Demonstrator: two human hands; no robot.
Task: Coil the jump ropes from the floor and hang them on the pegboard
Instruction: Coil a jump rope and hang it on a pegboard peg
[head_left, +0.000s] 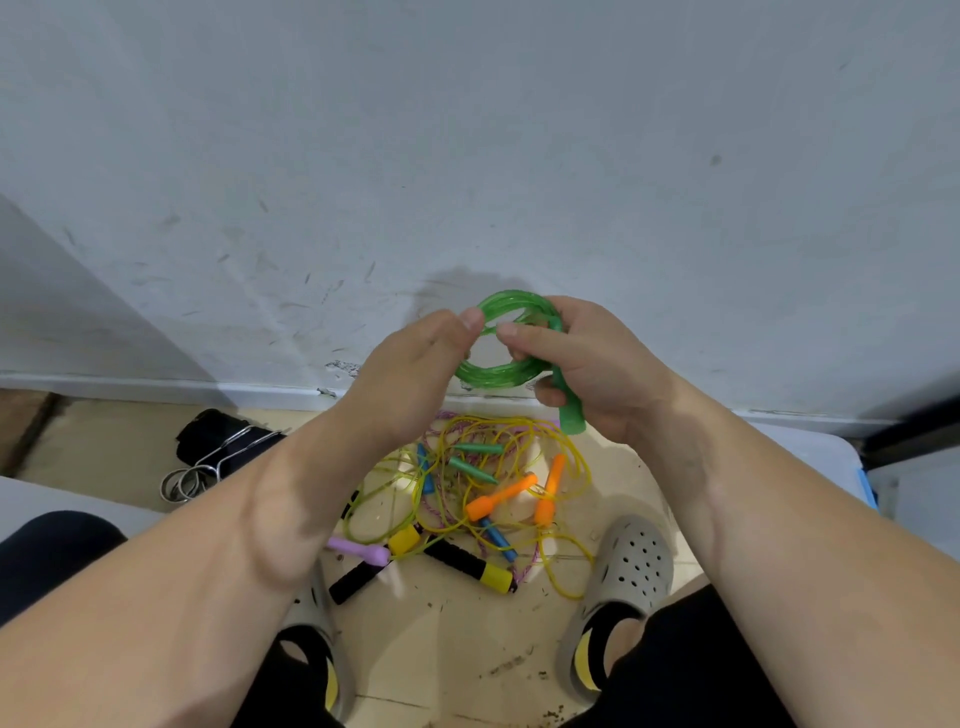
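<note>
— Wore what on the feet?
— Wore grey moulded clogs, the left clog (324, 623) and the right clog (631, 566), punched with round holes over the toes and cut open at the heel.
— Showed anything through those openings?
— Showed black socks (301, 654), patched with yellow near the heel.
— And higher up?
— Wore dark cloth (47, 561), near black, over both legs. Went bare-armed to the picture's edge, with the left hand (415, 364) and right hand (597, 364) bare too, nails cut short.
</note>
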